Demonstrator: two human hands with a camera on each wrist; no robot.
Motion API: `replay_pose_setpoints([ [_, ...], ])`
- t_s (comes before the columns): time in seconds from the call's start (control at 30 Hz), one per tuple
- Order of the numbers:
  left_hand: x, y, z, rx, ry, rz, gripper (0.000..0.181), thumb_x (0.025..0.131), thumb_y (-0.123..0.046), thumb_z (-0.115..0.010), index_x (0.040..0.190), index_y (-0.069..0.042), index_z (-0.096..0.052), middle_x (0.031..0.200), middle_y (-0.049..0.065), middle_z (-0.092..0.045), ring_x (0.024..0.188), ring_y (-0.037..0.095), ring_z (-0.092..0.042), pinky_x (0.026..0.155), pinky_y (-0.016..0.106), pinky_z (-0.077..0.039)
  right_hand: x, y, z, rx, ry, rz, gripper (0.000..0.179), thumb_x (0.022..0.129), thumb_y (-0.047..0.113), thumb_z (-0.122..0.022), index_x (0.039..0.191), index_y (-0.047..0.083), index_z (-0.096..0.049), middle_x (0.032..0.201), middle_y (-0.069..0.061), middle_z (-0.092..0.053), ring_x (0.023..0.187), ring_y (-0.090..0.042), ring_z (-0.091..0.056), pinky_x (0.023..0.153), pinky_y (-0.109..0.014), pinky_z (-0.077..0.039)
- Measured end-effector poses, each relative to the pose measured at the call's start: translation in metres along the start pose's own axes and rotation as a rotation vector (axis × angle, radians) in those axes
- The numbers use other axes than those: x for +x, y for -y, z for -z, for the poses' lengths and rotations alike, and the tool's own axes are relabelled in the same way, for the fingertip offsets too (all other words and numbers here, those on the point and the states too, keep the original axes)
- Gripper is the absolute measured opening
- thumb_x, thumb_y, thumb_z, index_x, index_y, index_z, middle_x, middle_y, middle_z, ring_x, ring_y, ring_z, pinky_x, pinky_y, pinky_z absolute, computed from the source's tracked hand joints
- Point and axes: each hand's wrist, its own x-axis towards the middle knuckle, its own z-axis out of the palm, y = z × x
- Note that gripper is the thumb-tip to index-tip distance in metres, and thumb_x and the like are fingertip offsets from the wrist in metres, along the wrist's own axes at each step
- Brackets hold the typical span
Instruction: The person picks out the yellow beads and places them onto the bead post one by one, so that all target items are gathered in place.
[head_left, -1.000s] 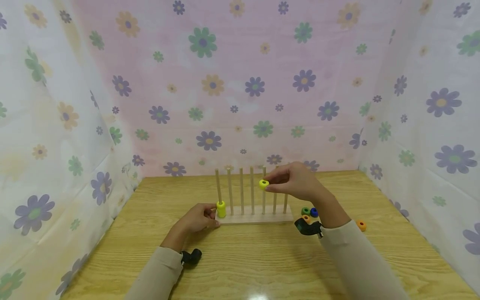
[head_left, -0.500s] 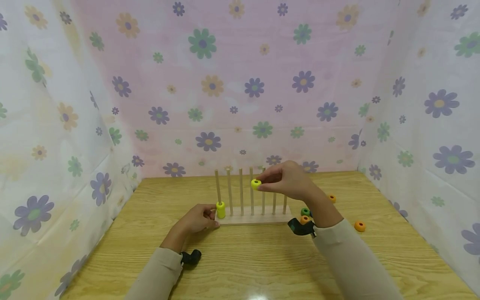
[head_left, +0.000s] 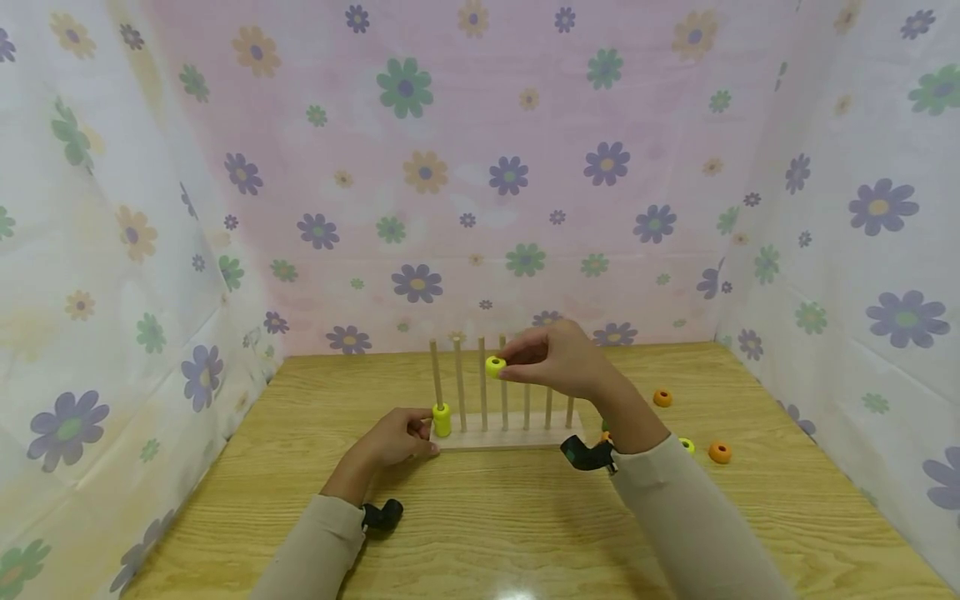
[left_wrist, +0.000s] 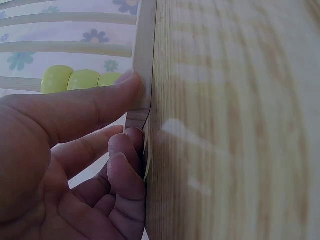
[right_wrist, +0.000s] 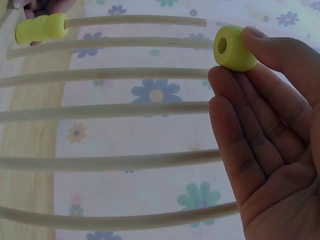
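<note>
A wooden peg rack [head_left: 517,436] with a row of upright dowels stands on the table. Several yellow beads [head_left: 442,420] are stacked on its leftmost peg; three show in the left wrist view. My left hand [head_left: 392,436] holds the left end of the rack's base, thumb [left_wrist: 107,102] on the front face and fingers curled by the end. In my right hand [head_left: 562,360], a yellow bead [right_wrist: 234,49] is pinched between thumb and fingers, its hole showing. That bead [head_left: 495,367] is up near the peg tops, in front of the middle pegs and apart from the stack.
Right of the rack lie an orange bead [head_left: 662,397], another orange bead [head_left: 720,452] and a yellow bead [head_left: 686,446]. Further beads are partly hidden behind the right wrist and its black camera [head_left: 587,454]. Flowered cloth [head_left: 480,167] encloses the table's back and sides.
My right hand has moved left along the peg tops with the yellow bead. Its arm has uncovered an orange and a yellow bead on the right. My left hand stays put.
</note>
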Motion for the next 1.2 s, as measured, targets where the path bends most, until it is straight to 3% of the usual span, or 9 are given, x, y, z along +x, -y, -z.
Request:
replay_pose_setpoints([
  [0.33, 0.001, 0.002, -0.001, -0.004, -0.003, 0.001, 0.07, 0.089, -0.011, -0.082, 0.152, -0.005, -0.052, 0.097, 0.01, -0.062, 0.076, 0.019, -0.053, 0.061, 0.03, -0.047, 0.005, 0.006, -0.007, 0.047, -0.003, 0.034, 0.019, 0.09, 0.024, -0.084, 0.108, 0.019, -0.082, 0.104, 0.0, -0.078, 0.09, -0.017, -0.077, 0.077, -0.032, -0.062],
  [0.67, 0.002, 0.003, -0.001, -0.014, -0.006, 0.013, 0.073, 0.088, -0.01, -0.083, 0.152, -0.003, -0.051, 0.098, 0.009, -0.062, 0.077, 0.019, -0.053, 0.061, 0.029, -0.046, 0.01, 0.013, -0.013, 0.033, -0.065, 0.074, 0.022, 0.088, 0.02, -0.085, 0.109, 0.013, -0.081, 0.103, -0.002, -0.079, 0.088, -0.015, -0.077, 0.076, -0.03, -0.062],
  [1.2, -0.001, -0.002, -0.001, -0.03, -0.014, 0.024, 0.071, 0.088, -0.007, -0.082, 0.152, -0.003, -0.052, 0.097, 0.009, -0.061, 0.076, 0.019, -0.052, 0.061, 0.029, -0.045, 0.019, 0.026, -0.023, -0.029, -0.125, -0.034, 0.02, 0.09, 0.027, -0.084, 0.108, 0.02, -0.082, 0.095, 0.006, -0.078, 0.084, -0.011, -0.075, 0.074, -0.031, -0.061],
])
